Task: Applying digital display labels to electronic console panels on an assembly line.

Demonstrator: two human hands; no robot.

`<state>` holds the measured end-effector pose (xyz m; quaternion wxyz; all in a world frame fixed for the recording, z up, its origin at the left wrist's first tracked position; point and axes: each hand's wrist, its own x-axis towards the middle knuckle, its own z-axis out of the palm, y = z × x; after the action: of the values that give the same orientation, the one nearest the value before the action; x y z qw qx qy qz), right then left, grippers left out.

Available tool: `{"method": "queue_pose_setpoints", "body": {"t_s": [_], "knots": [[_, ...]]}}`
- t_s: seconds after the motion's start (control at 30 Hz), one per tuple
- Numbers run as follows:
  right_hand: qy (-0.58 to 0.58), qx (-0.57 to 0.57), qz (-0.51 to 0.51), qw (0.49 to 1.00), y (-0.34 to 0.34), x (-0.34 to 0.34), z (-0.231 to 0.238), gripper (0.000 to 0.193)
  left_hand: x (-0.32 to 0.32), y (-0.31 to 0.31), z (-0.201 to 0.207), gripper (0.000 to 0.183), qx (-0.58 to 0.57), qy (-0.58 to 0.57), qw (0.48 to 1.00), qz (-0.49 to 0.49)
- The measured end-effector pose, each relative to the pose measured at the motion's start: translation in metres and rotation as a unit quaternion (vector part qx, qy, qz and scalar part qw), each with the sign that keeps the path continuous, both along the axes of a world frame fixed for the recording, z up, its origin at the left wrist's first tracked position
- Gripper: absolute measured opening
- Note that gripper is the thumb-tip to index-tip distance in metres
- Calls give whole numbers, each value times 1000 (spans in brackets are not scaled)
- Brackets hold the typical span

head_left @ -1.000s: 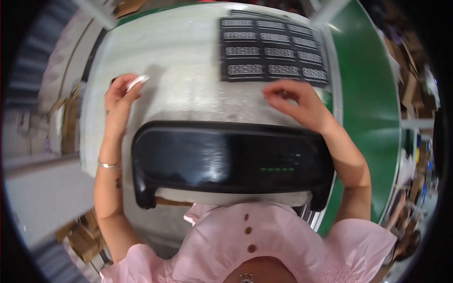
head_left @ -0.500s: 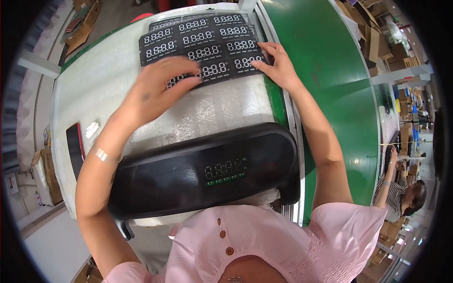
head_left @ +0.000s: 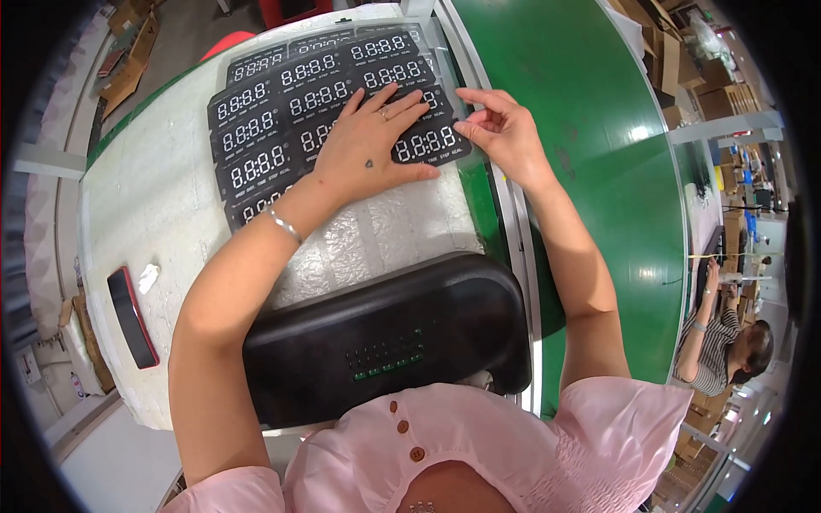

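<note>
Black sheets printed with rows of white digit displays [head_left: 248, 132] lie overlapping on the padded white table top. My left hand [head_left: 363, 145] rests flat on the top sheet, fingers spread, covering some of its middle. At the right edge of the sheets is my right hand [head_left: 506, 141], its thumb and a finger closed together in a pinch while another finger stretches out above. Whatever sits between those fingertips is too small to make out. Closer to my body lies a long black plastic housing [head_left: 445, 316] with rounded ends, a digit-shaped window and a green strip.
A phone with a red edge [head_left: 132, 316] and a crumpled white scrap [head_left: 149, 278] lie on the table [head_left: 171, 188] at left. A metal rail and a green surface [head_left: 599, 171] run along the right. Beyond it a person in stripes [head_left: 714, 363] works among cartons.
My left hand has moved right and come down flat on the sheets. The sheets have shifted left and turned slightly. At their right edge, the right hand's fingers have drawn into a pinch.
</note>
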<state>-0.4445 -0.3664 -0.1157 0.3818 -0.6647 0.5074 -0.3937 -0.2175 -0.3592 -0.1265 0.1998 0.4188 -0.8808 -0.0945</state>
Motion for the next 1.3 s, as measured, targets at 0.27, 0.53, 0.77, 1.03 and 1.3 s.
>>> {"method": "queue_pose_setpoints", "body": {"t_s": [0.27, 0.53, 0.77, 1.03, 1.3], "knots": [[221, -126, 20, 967, 10, -5, 19, 23, 2, 6, 1, 77, -3, 43, 999, 7], [127, 17, 30, 991, 12, 3, 47, 19, 4, 7, -1, 71, -25, 83, 996, -4], [-23, 107, 39, 993, 8, -2, 24, 28, 9, 7, -6, 65, -27, 200, 979, -7], [81, 28, -1, 996, 16, 6, 31, 29, 10, 4, -4, 58, -51, 232, 971, 5], [212, -216, 22, 953, 22, 14, 30, 33, 11, 5, -6, 53, -52, 247, 968, 5]]}}
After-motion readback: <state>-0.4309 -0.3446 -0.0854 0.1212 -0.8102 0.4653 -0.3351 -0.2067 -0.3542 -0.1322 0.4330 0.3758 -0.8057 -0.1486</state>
